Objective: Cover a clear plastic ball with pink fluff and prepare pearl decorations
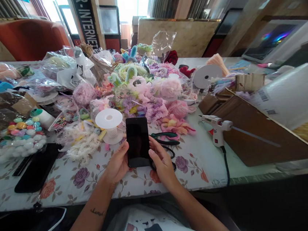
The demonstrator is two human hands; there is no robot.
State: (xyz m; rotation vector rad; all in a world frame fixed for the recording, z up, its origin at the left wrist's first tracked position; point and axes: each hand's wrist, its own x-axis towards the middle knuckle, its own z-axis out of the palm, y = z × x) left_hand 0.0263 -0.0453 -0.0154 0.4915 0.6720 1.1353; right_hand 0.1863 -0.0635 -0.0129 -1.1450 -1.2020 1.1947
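A black smartphone (137, 143) with a dark screen is held upright between my two hands above the flowered tablecloth. My left hand (119, 163) grips its left edge, thumb along the side. On the opposite edge, my right hand (160, 158) has its fingers closed around the phone. Partly covered by my right hand lie dark green-handled pliers (166, 139) and black scissors (171, 152), whose handle loops show. Just beyond the phone's upper left stands a white spool (109, 119) wound with beaded trim.
Colourful yarn and trims (151, 93) are heaped across the table. At right, a white glue gun (216, 128) with its cord lies beside a cardboard box (243, 128). A bag of pompoms (24, 138) and a black flat device (38, 168) lie left.
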